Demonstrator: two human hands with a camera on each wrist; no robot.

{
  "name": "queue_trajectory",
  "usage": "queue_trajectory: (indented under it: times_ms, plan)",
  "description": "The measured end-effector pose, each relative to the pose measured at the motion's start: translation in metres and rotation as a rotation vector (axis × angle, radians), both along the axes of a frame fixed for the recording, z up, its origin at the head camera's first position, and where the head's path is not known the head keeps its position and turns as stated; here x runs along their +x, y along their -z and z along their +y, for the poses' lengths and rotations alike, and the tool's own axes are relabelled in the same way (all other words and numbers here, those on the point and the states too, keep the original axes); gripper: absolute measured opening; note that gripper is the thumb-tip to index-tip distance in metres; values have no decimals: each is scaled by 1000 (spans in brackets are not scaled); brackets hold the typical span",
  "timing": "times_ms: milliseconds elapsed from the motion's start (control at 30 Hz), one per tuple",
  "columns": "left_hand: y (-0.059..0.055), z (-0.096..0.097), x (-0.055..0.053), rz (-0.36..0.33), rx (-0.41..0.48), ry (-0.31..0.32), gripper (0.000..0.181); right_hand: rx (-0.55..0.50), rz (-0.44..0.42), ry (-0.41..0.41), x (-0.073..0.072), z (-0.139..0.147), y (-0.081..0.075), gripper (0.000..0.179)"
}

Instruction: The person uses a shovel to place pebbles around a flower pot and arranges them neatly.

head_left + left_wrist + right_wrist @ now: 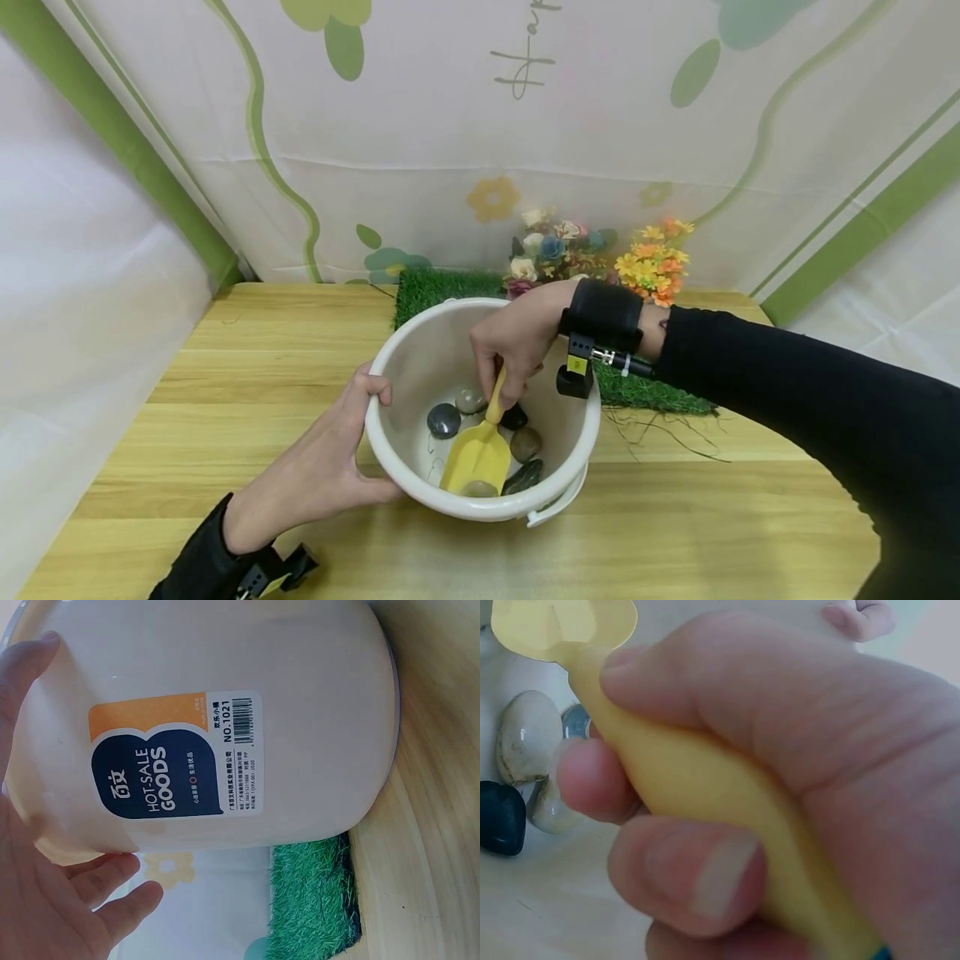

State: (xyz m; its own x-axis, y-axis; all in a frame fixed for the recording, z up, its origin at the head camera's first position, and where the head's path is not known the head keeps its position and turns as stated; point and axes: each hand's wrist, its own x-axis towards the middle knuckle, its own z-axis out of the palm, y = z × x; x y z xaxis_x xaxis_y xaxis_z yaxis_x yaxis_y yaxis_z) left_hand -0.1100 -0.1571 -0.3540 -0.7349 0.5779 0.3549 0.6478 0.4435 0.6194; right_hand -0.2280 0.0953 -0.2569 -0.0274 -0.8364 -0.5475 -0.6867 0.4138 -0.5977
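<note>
A white bucket (380,454) stands on the wooden table. My left hand (330,462) grips its left rim, fingers hooked over the edge and thumb along the outside. In the left wrist view, a printed label (176,761) shows on the bucket wall. My right hand (517,337) reaches inside, wrapped around the handle of a yellow toy shovel (476,454), whose scoop points down toward the bottom. One pale stone (480,489) lies at the scoop's front edge. Around it are a dark grey stone (444,421), a brown stone (526,445) and a dark streaked stone (523,477).
Behind the bucket lies a mat of artificial grass (431,290). Mixed flowers (551,250) and orange-yellow flowers (656,262) stand there. The bucket's white handle (558,504) hangs at the front right. Thin dark strands (667,429) lie on the table (247,400). A printed curtain (420,125) closes the back.
</note>
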Motion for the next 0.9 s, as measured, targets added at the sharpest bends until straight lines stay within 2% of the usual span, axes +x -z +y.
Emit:
queue_trajectory:
  times_ms: [900]
  plan:
    - [-1,1,0,1,-3,-3,80,-15,-46,106,-3,16,-18,14]
